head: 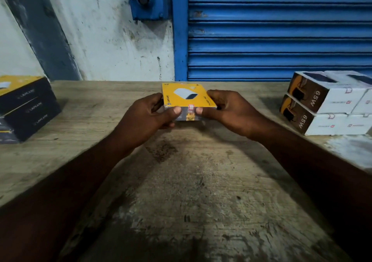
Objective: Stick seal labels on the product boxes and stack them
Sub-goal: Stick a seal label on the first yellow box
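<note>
Both hands grip one yellow product box point(186, 96) above the wooden table point(181, 181) — left hand point(148, 113) and right hand point(229, 111) at opposite ends. Both thumbs press beside the seal label point(190, 108) on its near edge — stacked boxes sit far left point(26, 108) and right point(326, 102).

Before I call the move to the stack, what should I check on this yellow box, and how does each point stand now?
1. Grip: left hand and right hand both hold the yellow cardboard box: ok.
2. The red-and-white seal label sits over the box's near edge, between the thumbs: ok.
3. Label pressed flat throughout: cannot tell, blurred.
4. The stack of black-and-yellow boxes stands at the left: ok.
5. Nothing lies on the worn wooden table between box and stack: ok.
6. The white-and-brown 65W boxes stand apart at the right: ok.
</note>
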Demonstrator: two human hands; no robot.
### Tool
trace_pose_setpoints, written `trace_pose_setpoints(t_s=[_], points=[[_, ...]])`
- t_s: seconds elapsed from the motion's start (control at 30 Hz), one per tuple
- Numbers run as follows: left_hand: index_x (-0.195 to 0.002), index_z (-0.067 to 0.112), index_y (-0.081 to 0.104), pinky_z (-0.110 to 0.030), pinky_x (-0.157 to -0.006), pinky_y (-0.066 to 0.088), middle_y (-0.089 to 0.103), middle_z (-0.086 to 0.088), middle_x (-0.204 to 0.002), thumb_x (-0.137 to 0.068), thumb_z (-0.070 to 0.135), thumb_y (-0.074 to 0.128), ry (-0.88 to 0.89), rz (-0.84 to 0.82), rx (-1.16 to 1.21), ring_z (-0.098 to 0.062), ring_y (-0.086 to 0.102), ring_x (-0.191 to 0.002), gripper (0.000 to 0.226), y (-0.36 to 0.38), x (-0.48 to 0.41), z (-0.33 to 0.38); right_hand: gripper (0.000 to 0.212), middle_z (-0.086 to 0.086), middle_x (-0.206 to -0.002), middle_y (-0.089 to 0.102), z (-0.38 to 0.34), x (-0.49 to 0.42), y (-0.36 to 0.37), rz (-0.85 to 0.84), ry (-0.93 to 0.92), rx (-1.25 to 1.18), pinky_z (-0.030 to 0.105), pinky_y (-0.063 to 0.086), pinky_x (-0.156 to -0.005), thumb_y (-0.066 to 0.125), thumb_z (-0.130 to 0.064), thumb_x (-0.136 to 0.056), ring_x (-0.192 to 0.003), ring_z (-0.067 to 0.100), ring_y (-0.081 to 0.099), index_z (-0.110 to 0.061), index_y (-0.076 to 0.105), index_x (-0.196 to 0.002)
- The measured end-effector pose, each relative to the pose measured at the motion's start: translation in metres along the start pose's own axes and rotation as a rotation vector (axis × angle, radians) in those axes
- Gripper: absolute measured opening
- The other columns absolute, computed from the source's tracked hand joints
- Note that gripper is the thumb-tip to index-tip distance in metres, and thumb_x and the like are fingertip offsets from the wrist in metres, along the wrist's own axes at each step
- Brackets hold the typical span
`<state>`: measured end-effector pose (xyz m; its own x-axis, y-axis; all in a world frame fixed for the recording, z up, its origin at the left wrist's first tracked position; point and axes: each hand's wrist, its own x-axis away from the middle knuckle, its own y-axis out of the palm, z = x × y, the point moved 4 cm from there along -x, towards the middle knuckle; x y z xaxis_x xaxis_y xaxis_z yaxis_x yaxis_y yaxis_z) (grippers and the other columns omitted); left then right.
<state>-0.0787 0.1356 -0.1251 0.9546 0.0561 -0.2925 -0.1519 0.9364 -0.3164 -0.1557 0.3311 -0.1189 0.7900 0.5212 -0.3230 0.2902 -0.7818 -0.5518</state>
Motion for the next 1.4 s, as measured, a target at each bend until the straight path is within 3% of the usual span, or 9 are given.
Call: trace_pose_setpoints(t_s=[0.1,0.23,0.4,0.6,0.83,0.97,1.07,1.2,1.4], points=[[-0.126,0.026,0.068,-0.032,-0.091,0.055,0.072,0.015,-0.118,-0.089,0.029,0.072,0.014,0.003,-0.056,-0.006,0.071,-0.102,0.037,-0.003,0.002,0.002,0.031,-0.003,-0.112,0.077,0.0,0.002,-0.003,-0.039,0.001,-0.031,0.052,0.053,-0.1,0.076,-0.027,-0.089,-0.106,0.018,0.072,-0.017,0.072,-0.118],[-0.12,0.027,0.071,-0.04,-0.104,0.051,0.074,0.015,-0.114,-0.078,0.038,0.078,-0.01,-0.048,-0.109,-0.004,0.069,-0.107,0.044,0.004,0.004,0.008,0.032,0.001,-0.116,0.075,0.001,0.014,-0.016,0.006,0.039,-0.093,0.048,0.052,-0.103,0.074,-0.004,-0.088,-0.11,0.019,0.071,-0.01,0.07,-0.119],[-0.118,0.03,0.071,-0.041,-0.104,0.051,0.074,0.016,-0.115,-0.063,0.048,0.09,-0.025,-0.092,-0.13,-0.003,0.069,-0.108,0.061,0.021,0.007,0.016,0.047,-0.002,-0.116,0.075,0.004,0.04,-0.04,0.054,0.101,-0.118,0.045,0.054,-0.102,0.087,-0.006,-0.074,-0.108,0.013,0.071,-0.016,0.071,-0.117],[-0.126,0.023,0.067,-0.036,-0.1,0.054,0.074,0.011,-0.116,-0.053,0.04,0.095,0.014,-0.069,-0.067,-0.006,0.07,-0.106,0.079,0.049,0.018,0.024,0.071,-0.001,-0.113,0.073,0.005,0.071,-0.067,0.105,0.182,0.005,0.033,0.06,-0.09,0.094,-0.006,-0.063,-0.106,0.011,0.07,-0.011,0.061,-0.127],[-0.123,0.023,0.068,-0.009,-0.086,0.051,0.073,0.016,-0.108,-0.069,0.014,0.091,0.047,-0.01,-0.135,0.007,0.068,-0.095,0.06,0.096,0.017,0.04,0.06,0.005,-0.124,0.069,0.002,0.096,-0.101,0.085,0.259,0.212,0.034,0.058,-0.093,0.089,-0.007,-0.073,-0.105,0.014,0.068,-0.009,0.065,-0.128],[-0.125,0.017,0.069,0.002,-0.074,0.044,0.072,0.009,-0.108,-0.07,0.018,0.091,0.012,-0.006,-0.202,0.013,0.062,-0.087,0.059,0.121,0.01,0.042,0.053,0.002,-0.127,0.067,0.007,0.108,-0.118,0.103,0.282,0.412,0.017,0.048,-0.08,0.086,-0.017,-0.079,-0.1,0.009,0.062,-0.013,0.067,-0.129],[-0.121,0.017,0.071,0.0,-0.073,0.043,0.069,0.011,-0.1,-0.073,0.019,0.089,0.025,-0.013,-0.272,0.006,0.063,-0.085,0.051,0.141,0.007,0.046,0.042,0.004,-0.122,0.07,0.014,0.111,-0.128,0.174,0.268,0.559,0.013,0.038,-0.074,0.082,-0.017,-0.083,-0.098,0.01,0.061,-0.013,0.071,-0.123],[-0.123,0.015,0.071,-0.014,-0.085,0.047,0.074,0.001,-0.115,-0.074,0.021,0.088,0.01,-0.013,-0.306,-0.007,0.068,-0.101,0.052,0.161,-0.004,0.045,0.038,0.011,-0.129,0.068,0.033,0.114,-0.126,0.179,0.245,0.669,0.021,0.039,-0.095,0.075,-0.009,-0.084,-0.121,0.025,0.06,-0.008,0.072,-0.121],[-0.124,0.009,0.07,-0.009,-0.08,0.043,0.073,-0.007,-0.119,-0.077,0.012,0.085,-0.006,0.011,-0.314,-0.013,0.068,-0.104,0.05,0.186,-0.014,0.041,0.018,0.021,-0.113,0.066,0.048,0.123,-0.129,0.237,0.217,0.773,0.035,0.047,-0.087,0.067,0.001,-0.084,-0.106,0.036,0.062,0.002,0.074,-0.101]])
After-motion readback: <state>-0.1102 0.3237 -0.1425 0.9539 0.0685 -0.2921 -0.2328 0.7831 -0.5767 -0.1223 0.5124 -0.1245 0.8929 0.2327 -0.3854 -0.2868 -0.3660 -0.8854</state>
